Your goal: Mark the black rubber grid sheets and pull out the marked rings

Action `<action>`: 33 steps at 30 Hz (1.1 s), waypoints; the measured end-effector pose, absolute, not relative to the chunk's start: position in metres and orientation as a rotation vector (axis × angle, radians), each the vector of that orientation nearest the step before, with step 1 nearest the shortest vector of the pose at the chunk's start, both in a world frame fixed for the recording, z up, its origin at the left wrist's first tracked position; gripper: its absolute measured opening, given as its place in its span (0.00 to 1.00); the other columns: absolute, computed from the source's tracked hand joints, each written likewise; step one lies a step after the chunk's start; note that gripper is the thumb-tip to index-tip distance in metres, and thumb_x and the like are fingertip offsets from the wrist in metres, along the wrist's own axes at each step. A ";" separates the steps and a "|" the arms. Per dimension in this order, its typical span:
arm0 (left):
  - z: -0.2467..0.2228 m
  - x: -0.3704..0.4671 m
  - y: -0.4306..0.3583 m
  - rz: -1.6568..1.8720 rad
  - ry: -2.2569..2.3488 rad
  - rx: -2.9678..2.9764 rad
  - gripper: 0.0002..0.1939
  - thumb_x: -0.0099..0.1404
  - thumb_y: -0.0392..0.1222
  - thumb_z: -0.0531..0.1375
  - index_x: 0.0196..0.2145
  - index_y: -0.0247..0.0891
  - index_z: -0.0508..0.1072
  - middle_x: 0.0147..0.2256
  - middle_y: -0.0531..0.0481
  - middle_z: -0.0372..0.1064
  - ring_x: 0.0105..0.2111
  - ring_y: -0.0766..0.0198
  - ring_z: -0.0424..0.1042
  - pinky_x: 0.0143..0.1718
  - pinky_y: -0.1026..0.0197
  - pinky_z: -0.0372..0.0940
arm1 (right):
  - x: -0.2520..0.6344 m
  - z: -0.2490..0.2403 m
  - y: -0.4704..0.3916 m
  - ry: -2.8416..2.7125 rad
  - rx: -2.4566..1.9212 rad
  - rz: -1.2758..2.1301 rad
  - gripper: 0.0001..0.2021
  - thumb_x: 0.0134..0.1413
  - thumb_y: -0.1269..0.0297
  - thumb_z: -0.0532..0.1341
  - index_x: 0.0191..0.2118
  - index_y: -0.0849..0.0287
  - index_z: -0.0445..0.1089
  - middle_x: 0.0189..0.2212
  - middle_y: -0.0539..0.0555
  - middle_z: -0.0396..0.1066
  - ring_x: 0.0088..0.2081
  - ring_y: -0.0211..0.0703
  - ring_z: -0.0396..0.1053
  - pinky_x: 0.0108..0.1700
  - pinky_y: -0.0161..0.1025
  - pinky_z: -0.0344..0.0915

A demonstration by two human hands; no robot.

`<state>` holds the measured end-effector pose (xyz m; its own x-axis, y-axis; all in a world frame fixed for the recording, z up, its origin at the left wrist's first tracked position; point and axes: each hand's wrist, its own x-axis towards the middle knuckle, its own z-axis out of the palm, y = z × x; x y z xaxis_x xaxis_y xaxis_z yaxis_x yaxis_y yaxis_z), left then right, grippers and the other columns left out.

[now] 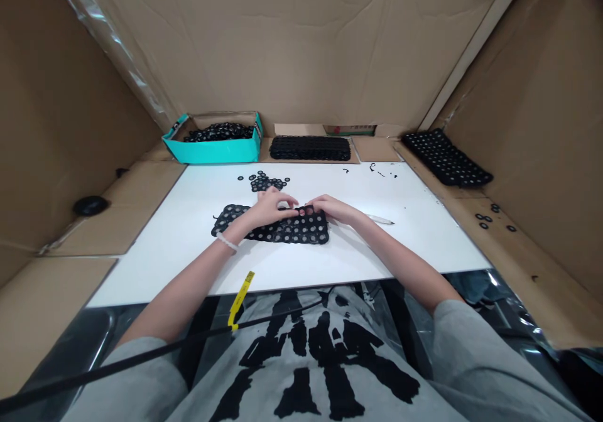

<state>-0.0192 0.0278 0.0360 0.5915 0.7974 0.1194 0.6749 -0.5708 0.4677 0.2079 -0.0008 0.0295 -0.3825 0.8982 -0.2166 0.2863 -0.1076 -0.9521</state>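
A black perforated sheet (301, 228) with rows of round holes lies on the white board. My left hand (274, 210) rests over its upper middle, wrist above the sheet, thumb and fingers curved toward the top edge. My right hand (330, 207) is at the sheet's upper right corner, its fingertips pinched on the edge. The fingertips of both hands are close together; any small piece between them is too small to make out. Just beyond my left hand sits a pile of small black rings (267, 182).
Behind the board stand a turquoise box (211, 152) of black pieces and a stack of black sheets (309, 148). Another perforated sheet (447, 158) and loose rings (483, 225) lie right. A pen-like tool (380, 220) is beside my right forearm. Cardboard walls (301, 45) surround the board.
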 end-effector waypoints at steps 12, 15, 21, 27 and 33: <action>0.025 -0.001 0.006 0.508 1.232 2.490 0.11 0.58 0.49 0.63 0.33 0.40 0.79 0.32 0.46 0.77 0.43 0.49 0.69 0.48 0.48 0.56 | 0.196 0.010 -0.005 -1.975 -1.334 1.000 0.07 0.48 0.72 0.62 0.33 0.60 0.77 0.31 0.50 0.76 0.36 0.39 0.70 0.42 0.34 0.62; 0.024 -0.005 0.012 0.550 1.241 2.363 0.12 0.61 0.44 0.58 0.33 0.41 0.82 0.33 0.46 0.79 0.40 0.51 0.72 0.46 0.50 0.61 | 0.195 0.008 -0.007 -2.029 -1.361 0.870 0.09 0.48 0.75 0.59 0.32 0.59 0.76 0.31 0.50 0.75 0.36 0.39 0.70 0.43 0.35 0.61; 0.029 -0.030 0.038 0.788 1.621 2.287 0.16 0.64 0.43 0.58 0.46 0.44 0.81 0.49 0.44 0.76 0.50 0.44 0.65 0.51 0.44 0.58 | 0.201 0.010 -0.004 -2.034 -1.438 0.900 0.10 0.48 0.76 0.58 0.30 0.57 0.76 0.33 0.51 0.78 0.38 0.41 0.70 0.46 0.36 0.61; 0.030 -0.013 0.018 0.534 1.200 2.508 0.17 0.58 0.56 0.66 0.41 0.44 0.80 0.41 0.45 0.75 0.46 0.48 0.64 0.48 0.49 0.57 | 0.203 0.021 -0.004 -2.086 -1.397 0.949 0.16 0.51 0.76 0.56 0.38 0.57 0.80 0.36 0.51 0.79 0.39 0.42 0.71 0.45 0.35 0.61; 0.023 -0.007 0.017 0.537 1.061 2.385 0.09 0.60 0.45 0.62 0.34 0.40 0.80 0.31 0.48 0.77 0.36 0.56 0.73 0.41 0.56 0.63 | 0.197 0.023 -0.010 -2.082 -1.455 0.931 0.10 0.53 0.63 0.62 0.37 0.57 0.81 0.31 0.51 0.78 0.34 0.41 0.69 0.39 0.35 0.59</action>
